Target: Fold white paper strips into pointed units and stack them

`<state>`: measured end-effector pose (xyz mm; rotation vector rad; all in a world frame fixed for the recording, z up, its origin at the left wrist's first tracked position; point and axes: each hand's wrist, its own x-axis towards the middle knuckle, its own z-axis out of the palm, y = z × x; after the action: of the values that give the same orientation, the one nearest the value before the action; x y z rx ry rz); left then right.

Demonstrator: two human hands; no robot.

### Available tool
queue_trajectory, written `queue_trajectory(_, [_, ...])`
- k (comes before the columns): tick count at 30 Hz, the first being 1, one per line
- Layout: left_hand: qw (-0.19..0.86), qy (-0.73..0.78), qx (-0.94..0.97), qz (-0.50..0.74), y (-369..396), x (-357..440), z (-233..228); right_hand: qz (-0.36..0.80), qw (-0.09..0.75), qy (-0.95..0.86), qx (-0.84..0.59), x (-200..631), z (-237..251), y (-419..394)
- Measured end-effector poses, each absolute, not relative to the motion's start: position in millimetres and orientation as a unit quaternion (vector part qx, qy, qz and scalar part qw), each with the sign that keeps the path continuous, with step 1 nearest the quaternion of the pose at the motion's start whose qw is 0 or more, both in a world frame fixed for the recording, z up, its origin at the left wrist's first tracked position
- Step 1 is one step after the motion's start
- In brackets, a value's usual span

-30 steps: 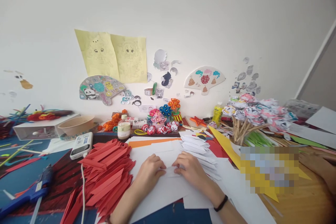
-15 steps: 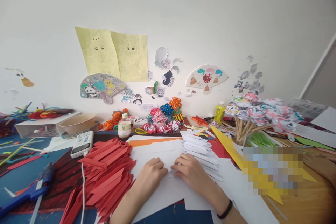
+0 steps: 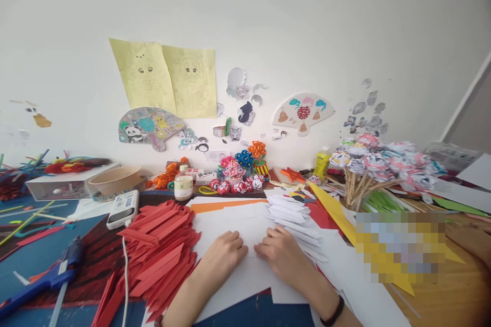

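Note:
Both hands are over a stack of white paper (image 3: 222,225) in front of me. My left hand (image 3: 229,251) has its fingers curled and pressed down at the paper. Facing it across a small gap, my right hand (image 3: 279,249) is bent with thumb and fingers together. A small piece of white paper (image 3: 252,254) shows between the fingertips, its outline hard to tell from the sheets under it. Folded red paper strips (image 3: 164,250) are heaped left of my left hand. Folded white paper strips (image 3: 293,214) lie in a row just beyond my right hand.
At the left lie a blue glue gun (image 3: 57,276) and a white power bank (image 3: 123,209) with a cable. A small bottle (image 3: 183,185) stands behind the red strips. Paper flowers on sticks (image 3: 368,163) stand at the right. Another person's hand (image 3: 470,237) rests at the right edge.
The hands stay at the same spot on the paper, with only slight finger movement. The whole view has shifted a little.

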<state>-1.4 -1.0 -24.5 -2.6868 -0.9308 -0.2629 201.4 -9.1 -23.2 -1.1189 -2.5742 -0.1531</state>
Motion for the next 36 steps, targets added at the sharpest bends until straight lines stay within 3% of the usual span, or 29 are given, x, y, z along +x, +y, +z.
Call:
queue_trajectory(6, [0.087, -0.363, -0.923, -0.093, -2.3, -7.5, -19.3, -0.022, 0.201, -0.882, -0.426, 207.1, -29.7, -15.8])
queue_trajectory(12, [0.029, -0.445, -0.876, -0.184, 2.5, -1.4, -27.5, 0.062, 0.261, -0.839, -0.472, 204.0, -35.5, -10.3])
queue_trajectory(20, [-0.056, -0.449, -0.867, -0.207, 6.7, 1.0, -26.1, 0.126, 0.317, -0.803, -0.488, 199.3, -35.7, -5.9])
queue_trajectory(29, [-0.073, -0.435, -0.871, -0.218, 4.3, -0.9, -27.0, 0.152, 0.339, -0.789, -0.489, 199.7, -34.6, -4.5])
queue_trajectory(36, [0.014, -0.416, -0.892, -0.176, 0.5, 4.8, -22.7, 0.137, 0.350, -0.800, -0.467, 198.0, -36.8, -3.1])
